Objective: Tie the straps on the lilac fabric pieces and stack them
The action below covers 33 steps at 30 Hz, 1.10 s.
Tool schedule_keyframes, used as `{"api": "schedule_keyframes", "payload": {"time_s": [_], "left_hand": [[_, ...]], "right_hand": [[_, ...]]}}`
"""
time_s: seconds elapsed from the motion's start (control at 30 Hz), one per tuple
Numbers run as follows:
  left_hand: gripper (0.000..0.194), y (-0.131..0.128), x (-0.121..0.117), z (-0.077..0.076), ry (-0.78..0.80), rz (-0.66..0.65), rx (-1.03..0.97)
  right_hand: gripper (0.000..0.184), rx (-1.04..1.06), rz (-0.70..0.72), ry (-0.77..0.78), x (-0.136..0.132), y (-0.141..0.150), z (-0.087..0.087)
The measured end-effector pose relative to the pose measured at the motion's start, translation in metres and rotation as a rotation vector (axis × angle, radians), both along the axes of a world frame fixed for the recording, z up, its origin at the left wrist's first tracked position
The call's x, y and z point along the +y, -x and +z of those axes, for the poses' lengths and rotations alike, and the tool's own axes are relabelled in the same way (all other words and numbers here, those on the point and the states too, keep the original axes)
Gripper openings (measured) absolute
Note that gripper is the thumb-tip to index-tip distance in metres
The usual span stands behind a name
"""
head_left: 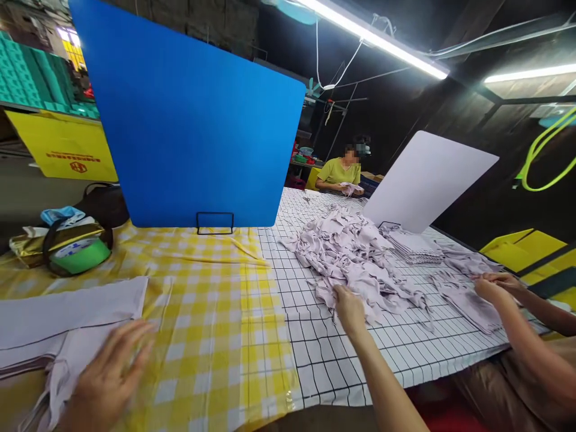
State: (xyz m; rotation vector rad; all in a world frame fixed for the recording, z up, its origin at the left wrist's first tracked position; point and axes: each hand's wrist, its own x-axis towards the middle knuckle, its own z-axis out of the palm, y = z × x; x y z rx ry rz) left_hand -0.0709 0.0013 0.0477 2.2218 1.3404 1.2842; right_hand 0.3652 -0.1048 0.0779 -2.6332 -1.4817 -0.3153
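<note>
My left hand (105, 381) lies flat with fingers spread on a pale folded cloth piece (67, 354) on the yellow checked tablecloth (211, 312), beside a stack of flat pale cloth (67, 312). It is smeared by motion. My right hand (350, 311) reaches forward to the near edge of a heap of crumpled pale lilac cloth pieces (351, 252) on the white grid tablecloth (324, 354). Its fingers curl into a piece at the heap's edge.
A blue board (193, 120) stands on a wire stand behind the yellow cloth, and a white board (427, 180) stands at right by a folded cloth stack (414, 246). A co-worker's hands (492, 287) handle cloth at right. Another person (339, 174) sits at the far end. Tape rolls (78, 255) lie at left.
</note>
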Motion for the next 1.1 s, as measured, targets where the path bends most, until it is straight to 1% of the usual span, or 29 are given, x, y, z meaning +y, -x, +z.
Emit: {"api": "schedule_keyframes", "payload": {"time_s": [0.03,0.07,0.1,0.17,0.2,0.23,0.27,0.3,0.33,0.37,0.4,0.47,0.5,0.6,0.63,0.7,0.73,0.8,0.87,0.9,0.93,0.97,1.0,1.07,1.1], "left_hand": [[0.024,-0.018,-0.01,-0.001,0.175,-0.056,-0.115],[0.029,-0.036,-0.02,0.0,0.415,-0.127,-0.217],[0.038,-0.052,-0.029,0.001,0.66,-0.199,-0.333],[0.052,-0.078,-0.042,0.006,1.101,-0.331,-0.568],[0.053,-0.087,-0.045,0.007,1.277,-0.369,-0.659],[0.051,-0.093,-0.047,0.009,1.407,-0.373,-0.724],[0.045,-0.096,-0.046,0.009,1.482,-0.356,-0.762],[0.039,-0.097,-0.044,0.008,1.51,-0.335,-0.773],[0.035,-0.095,-0.04,0.006,1.501,-0.316,-0.769],[0.035,-0.092,-0.036,0.003,1.465,-0.305,-0.761],[0.039,-0.087,-0.032,-0.001,1.429,-0.307,-0.741],[0.046,-0.075,-0.022,-0.007,1.368,-0.306,-0.662],[0.048,-0.069,-0.018,-0.009,1.337,-0.294,-0.603],[0.042,-0.053,-0.006,-0.01,1.225,-0.25,-0.381],[0.04,-0.05,-0.004,-0.009,1.181,-0.232,-0.31],[0.036,-0.047,-0.002,-0.007,1.075,-0.187,-0.147],[0.034,-0.047,-0.002,-0.007,0.985,-0.163,-0.053],[0.033,-0.049,-0.005,-0.01,0.717,-0.085,0.153],[0.039,-0.053,-0.01,-0.017,0.415,0.022,0.348],[0.044,-0.055,-0.011,-0.022,0.301,0.064,0.43],[0.048,-0.057,-0.013,-0.026,0.23,0.086,0.5],[0.05,-0.06,-0.014,-0.031,0.198,0.082,0.556],[0.048,-0.062,-0.014,-0.034,0.197,0.057,0.596],[0.036,-0.066,-0.012,-0.034,0.244,-0.004,0.634],[0.029,-0.068,-0.01,-0.032,0.275,-0.026,0.642]], "right_hand": [[0.038,0.012,0.076,-0.029,0.006,0.021,-0.001],[0.039,0.03,0.168,-0.046,0.013,0.047,-0.004],[0.038,0.053,0.277,-0.05,0.019,0.076,-0.008],[0.029,0.106,0.508,-0.035,0.026,0.139,-0.016],[0.021,0.139,0.69,-0.019,0.026,0.17,-0.02],[0.014,0.171,0.948,-0.04,0.024,0.196,-0.023],[0.011,0.191,1.101,-0.065,0.019,0.219,-0.024],[0.011,0.219,1.165,-0.063,0.013,0.235,-0.025],[0.015,0.257,1.204,-0.066,0.006,0.246,-0.026],[0.021,0.3,1.202,-0.064,-0.002,0.251,-0.026],[0.028,0.344,1.186,-0.069,-0.009,0.251,-0.026],[0.039,0.42,1.133,-0.127,-0.018,0.239,-0.03],[0.04,0.449,1.066,-0.178,-0.02,0.23,-0.033],[0.035,0.512,0.74,-0.312,-0.018,0.201,-0.046],[0.032,0.522,0.641,-0.321,-0.015,0.194,-0.049],[0.024,0.519,0.529,-0.279,-0.01,0.187,-0.055],[0.02,0.509,0.507,-0.241,-0.007,0.186,-0.056],[0.014,0.494,0.453,-0.187,-0.003,0.186,-0.058],[0.016,0.507,0.344,-0.203,0.003,0.186,-0.058],[0.019,0.53,0.276,-0.225,0.006,0.184,-0.058],[0.02,0.574,0.226,-0.243,0.011,0.182,-0.058],[0.018,0.631,0.208,-0.251,0.016,0.179,-0.058],[0.017,0.692,0.221,-0.247,0.021,0.176,-0.057],[0.024,0.799,0.301,-0.229,0.03,0.171,-0.052],[0.026,0.832,0.342,-0.225,0.033,0.169,-0.047]]}}
